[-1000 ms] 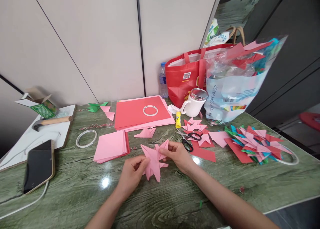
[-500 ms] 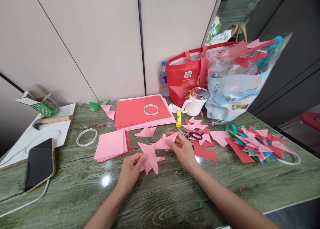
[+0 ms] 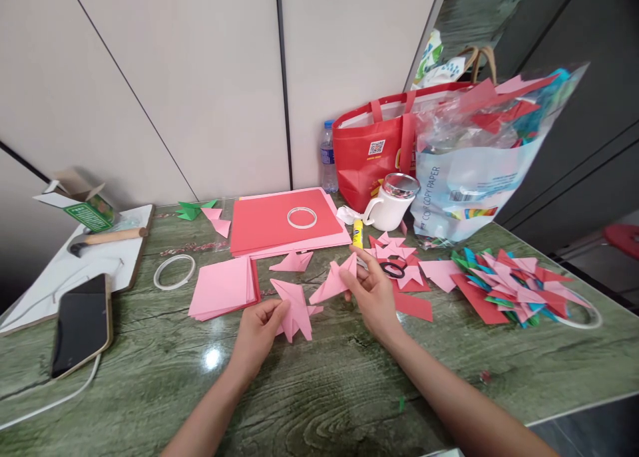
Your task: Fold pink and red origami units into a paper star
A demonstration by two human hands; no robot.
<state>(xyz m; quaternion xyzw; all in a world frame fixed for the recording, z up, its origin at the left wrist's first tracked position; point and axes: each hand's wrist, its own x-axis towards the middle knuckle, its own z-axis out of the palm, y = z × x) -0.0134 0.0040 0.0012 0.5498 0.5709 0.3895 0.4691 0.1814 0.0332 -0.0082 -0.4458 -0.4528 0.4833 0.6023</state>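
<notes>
My left hand (image 3: pixel 260 330) pinches a pink folded paper piece with several points (image 3: pixel 298 314), held just over the table. Between the fingers and thumb of my right hand (image 3: pixel 372 294) is a smaller pink folded paper piece (image 3: pixel 330 283), tilted, its lower left tip close to the first piece. Whether the two touch I cannot tell. Behind them on the table lies another pink folded piece (image 3: pixel 292 262). A stack of pink and red paper squares (image 3: pixel 222 287) is left of my hands. Black-handled scissors (image 3: pixel 393 269) lie partly hidden behind my right hand.
Red and pink sheets (image 3: pixel 279 227) bear a tape roll (image 3: pixel 302 217); another tape roll (image 3: pixel 174 272) lies left. Behind my right hand stand a glue stick (image 3: pixel 358 234) and a white mug (image 3: pixel 392 207). A folded-paper pile (image 3: pixel 519 287) is at right, a phone (image 3: pixel 82 325) at left.
The piece in my right hand has turned, its left end now lower and apart from the upper part of the left-hand piece. My left hand has shifted slightly left with its piece.
</notes>
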